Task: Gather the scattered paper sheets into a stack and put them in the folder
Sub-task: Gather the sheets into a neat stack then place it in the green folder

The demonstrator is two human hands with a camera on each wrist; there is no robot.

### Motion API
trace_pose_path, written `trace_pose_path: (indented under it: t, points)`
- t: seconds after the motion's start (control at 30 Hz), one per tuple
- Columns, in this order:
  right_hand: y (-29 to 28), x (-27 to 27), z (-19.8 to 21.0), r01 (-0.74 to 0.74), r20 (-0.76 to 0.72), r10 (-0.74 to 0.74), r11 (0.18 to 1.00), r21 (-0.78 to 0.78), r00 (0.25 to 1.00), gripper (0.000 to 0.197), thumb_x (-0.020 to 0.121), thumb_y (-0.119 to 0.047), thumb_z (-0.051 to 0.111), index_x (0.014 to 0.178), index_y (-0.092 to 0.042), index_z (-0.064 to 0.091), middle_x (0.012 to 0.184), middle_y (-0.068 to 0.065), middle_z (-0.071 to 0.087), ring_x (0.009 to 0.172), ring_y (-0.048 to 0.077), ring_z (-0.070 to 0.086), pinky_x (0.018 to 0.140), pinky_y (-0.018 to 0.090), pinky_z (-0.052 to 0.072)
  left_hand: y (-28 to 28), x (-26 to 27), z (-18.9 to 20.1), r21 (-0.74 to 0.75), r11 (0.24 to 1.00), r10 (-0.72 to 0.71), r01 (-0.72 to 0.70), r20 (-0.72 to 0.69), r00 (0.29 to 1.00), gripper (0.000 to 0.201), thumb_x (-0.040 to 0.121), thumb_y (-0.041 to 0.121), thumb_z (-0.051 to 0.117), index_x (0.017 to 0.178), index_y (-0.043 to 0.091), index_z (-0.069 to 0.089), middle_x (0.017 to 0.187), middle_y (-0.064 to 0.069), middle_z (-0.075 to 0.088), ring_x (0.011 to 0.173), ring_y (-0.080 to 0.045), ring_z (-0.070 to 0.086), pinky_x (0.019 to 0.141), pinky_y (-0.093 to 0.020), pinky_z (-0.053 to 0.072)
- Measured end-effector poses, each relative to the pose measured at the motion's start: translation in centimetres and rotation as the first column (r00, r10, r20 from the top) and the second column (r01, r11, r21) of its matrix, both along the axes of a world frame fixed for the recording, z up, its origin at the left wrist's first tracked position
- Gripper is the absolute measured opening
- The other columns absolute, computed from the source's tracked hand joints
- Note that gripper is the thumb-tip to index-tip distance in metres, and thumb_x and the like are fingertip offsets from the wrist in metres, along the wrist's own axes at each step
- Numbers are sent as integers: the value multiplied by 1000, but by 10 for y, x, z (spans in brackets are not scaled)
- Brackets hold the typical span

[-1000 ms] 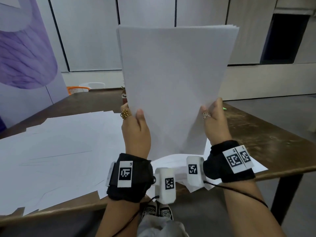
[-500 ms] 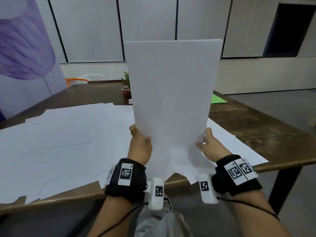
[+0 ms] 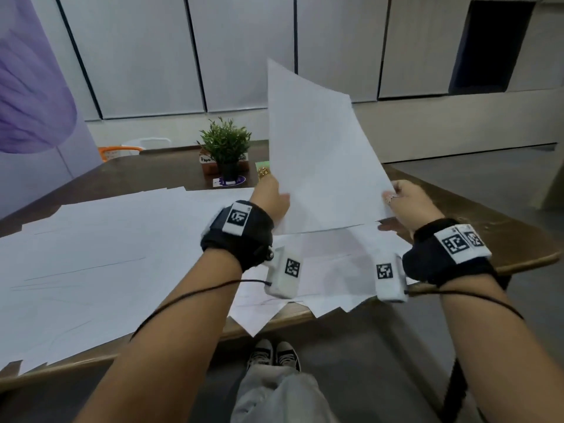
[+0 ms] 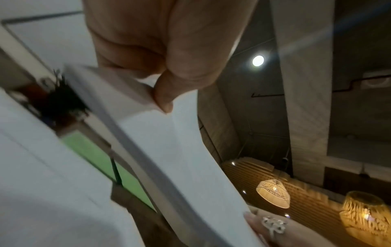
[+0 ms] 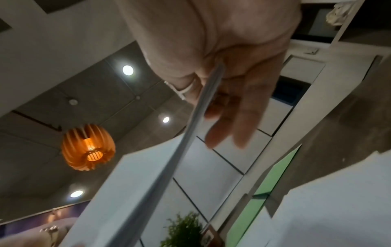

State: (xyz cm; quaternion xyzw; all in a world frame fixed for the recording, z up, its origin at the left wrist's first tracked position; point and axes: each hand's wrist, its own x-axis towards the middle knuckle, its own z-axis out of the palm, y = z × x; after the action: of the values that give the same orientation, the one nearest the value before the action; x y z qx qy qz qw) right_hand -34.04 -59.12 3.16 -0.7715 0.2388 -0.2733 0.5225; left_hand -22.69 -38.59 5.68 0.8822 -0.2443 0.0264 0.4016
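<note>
Paper stack (image 3: 320,166) between both hands

Paper stack (image 5: 148,175) seen edge-on, pinched by right hand (image 5: 222,55). Green folder (image 5: 273,180) glimpsed beyond, beside loose sheets (image 5: 338,200). Potted plant (image 5: 182,232) seen below; orange lamp (image 5: 88,147) lit overhead.

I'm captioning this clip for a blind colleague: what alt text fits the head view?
Both hands, left hand and right hand, hold a tilted stack of white paper above a wooden table strewn with loose sheets. A potted plant stands behind.
</note>
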Motion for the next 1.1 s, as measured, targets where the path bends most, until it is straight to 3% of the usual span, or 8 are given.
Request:
trace_pose_path:
  t: [0.1, 0.17, 0.27, 0.43, 0.7, 0.93, 1.03, 1.1]
  points:
    - [-38, -2, 1, 159, -106, -170, 982, -100, 980, 14, 96, -8, 38, 106, -12, 47, 107, 12, 52, 67, 28, 59, 41, 28, 53, -52, -7, 7, 56, 998, -37, 39, -34, 999, 35, 97, 5, 41, 130, -7, 42, 133, -22, 49, 123, -35, 48, 88, -33, 39]
    - [-66, -1, -3, 215, -246, -298, 925, -313, 923, 20, 93, -6, 40, 109, -7, 52, 108, 13, 57, 86, 34, 61, 62, 32, 52, -90, 2, -9, 322, 936, -139, 141, -29, 990, 33, 95, 1, 40, 126, 2, 49, 131, -14, 53, 120, -32, 51, 86, -34, 41]
    - [-110, 3, -9, 214, -350, -410, 850, -482, 842, 26, 91, -3, 45, 114, 2, 57, 121, 24, 58, 111, 39, 54, 90, 38, 43, -134, 9, -13, 386, 907, -139, 168, -101, 985, 21, 87, 11, 49, 101, 6, 64, 114, -14, 65, 99, -30, 62, 85, -35, 48]
    - [-157, 11, -20, 158, -465, -483, 800, -579, 742, 23, 90, -3, 48, 106, 5, 63, 114, 24, 62, 106, 40, 58, 88, 39, 47, -185, 12, -32, 576, 769, -330, 276, -11, 944, 25, 87, 32, 60, 104, 15, 67, 105, -6, 69, 98, -27, 64, 88, -36, 52]
    - [-216, 20, -25, 82, -595, -484, 815, -574, 642, 28, 85, -2, 50, 112, -3, 60, 119, 21, 60, 107, 38, 57, 91, 39, 47, -232, 19, -57, 635, 722, -368, 276, 14, 930, 50, 91, 47, 51, 124, 9, 55, 128, -12, 57, 113, -30, 55, 92, -35, 42]
    - [-272, 41, -51, -111, -792, -415, 853, -510, 447, 46, 63, -40, 72, 97, -9, 65, 93, 7, 65, 83, 30, 64, 84, 41, 53, -237, 35, -76, 570, 710, -332, 414, -246, 910, 57, 79, 60, 60, 81, 3, 66, 93, -19, 70, 90, -34, 67, 90, -41, 52]
    - [-198, 28, -22, -116, -718, -488, 782, -612, 497, 40, 89, -46, 55, 82, -7, 60, 94, 9, 63, 97, 31, 59, 96, 44, 44, -213, 41, -61, 567, 755, -266, 330, -195, 944, 62, 82, 69, 46, 77, 10, 67, 84, -7, 72, 80, -26, 67, 89, -37, 50]
    - [-156, 26, -8, -140, -660, -477, 739, -658, 580, 27, 90, -35, 58, 105, -13, 63, 119, 9, 59, 116, 31, 51, 100, 40, 36, -193, 42, -52, 498, 804, -246, 324, -217, 945, 58, 89, 63, 39, 66, 14, 58, 57, 4, 66, 60, -19, 59, 85, -31, 49]
